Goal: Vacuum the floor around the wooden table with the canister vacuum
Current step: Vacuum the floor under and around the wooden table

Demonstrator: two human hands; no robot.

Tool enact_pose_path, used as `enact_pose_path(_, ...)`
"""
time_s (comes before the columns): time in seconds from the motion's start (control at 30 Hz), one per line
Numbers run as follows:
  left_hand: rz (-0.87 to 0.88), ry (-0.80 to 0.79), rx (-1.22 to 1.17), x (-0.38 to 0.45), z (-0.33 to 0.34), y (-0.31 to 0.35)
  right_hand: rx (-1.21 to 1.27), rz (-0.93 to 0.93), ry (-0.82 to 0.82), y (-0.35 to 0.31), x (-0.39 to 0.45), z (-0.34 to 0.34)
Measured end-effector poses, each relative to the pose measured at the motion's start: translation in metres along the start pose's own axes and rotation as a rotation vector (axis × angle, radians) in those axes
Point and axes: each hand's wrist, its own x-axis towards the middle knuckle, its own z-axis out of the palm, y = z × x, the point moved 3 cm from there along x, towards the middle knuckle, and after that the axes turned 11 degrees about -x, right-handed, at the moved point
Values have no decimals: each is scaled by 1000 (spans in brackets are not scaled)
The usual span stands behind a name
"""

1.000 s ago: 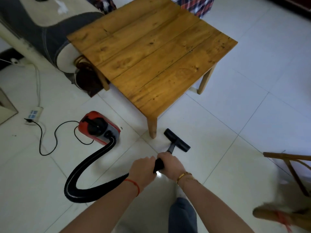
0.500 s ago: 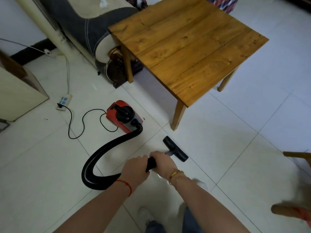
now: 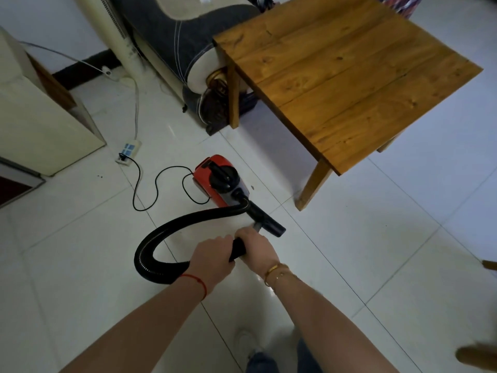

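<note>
Head cam has us looking down at both hands wrapped round the black wand (image 3: 238, 249): left hand (image 3: 213, 257) curled over the rear end where the hose (image 3: 166, 232) joins, right hand (image 3: 256, 247) gripping just ahead of it. Nozzle (image 3: 267, 220) sits on the white floor (image 3: 376, 251) right in front of our knuckles, near the closest leg (image 3: 313, 185) of the table (image 3: 349, 76). Red vacuum (image 3: 217, 179) is parked just beyond the nozzle, to the table's left.

What could go wrong, as we see it: the hose loops wide to our left and the cord (image 3: 150, 184) lies in loose curls between the vacuum and the power strip (image 3: 129, 152). Pull too far round the table and the cord might yank out, or the vacuum could tip or bump that leg. Nozzle could also run over the cord if we sweep left.

Hard to tell: whether the nozzle sits flat on the tile, since our right hand covers part of the wand. Far table legs are mostly hidden under the top, and something wooden is cut off at the right edge
</note>
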Motion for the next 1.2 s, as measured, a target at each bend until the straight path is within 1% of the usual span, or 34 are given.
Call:
enact_pose_path(0.17,5,16,-17,23,4,3,-42,-61,-8,19,18,-4)
enact_pose_path(0.37,2,34,-6,69,-1,14,-66,-84,-17,46,53,-22)
enact_pose_path(0.5,28,75,26,107,-24,8,-41,-67,49,53,93,-42)
enact_pose_path(0.6,-3,68,38,134,-49,-5,-8,-42,70,47,125,-58)
enact_pose_path(0.8,-98,16,2,170,-83,-18,-74,-57,-23,39,175,-84)
enact_pose_path(0.9,-98,36,-7,183,-94,-20,-124,-98,-56,39,192,-95)
enact_pose_path(1.2,-131,10,-89,197,-107,-28,-190,-175,-143,35,216,-109)
